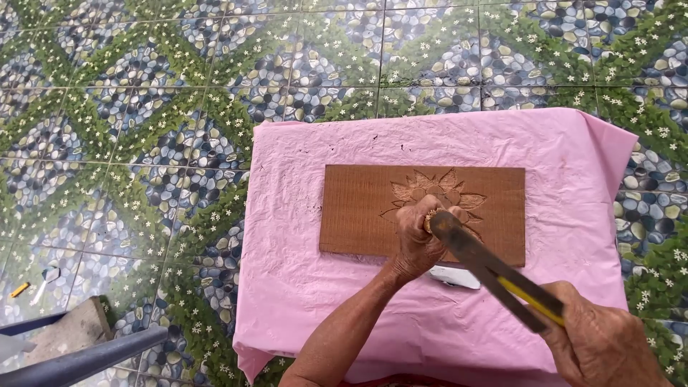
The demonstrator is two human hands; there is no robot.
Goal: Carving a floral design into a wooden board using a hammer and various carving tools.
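Note:
A brown wooden board (358, 211) with a carved flower (437, 192) lies on a pink sheet (301, 287). My left hand (416, 244) is fisted around a chisel, whose frayed wooden top (432, 215) shows above the fingers, over the flower's lower part. My right hand (602, 344) grips the yellow and black handle of a hammer (487, 265). The hammer's metal head rests against the chisel top.
A white object (455, 276) lies on the pink sheet just below the board. The floor (143, 107) has pebble-and-leaf patterned tiles. A grey metal bar (79, 362) and a stone slab (68, 331) sit at bottom left, with small tools (32, 287) on the floor.

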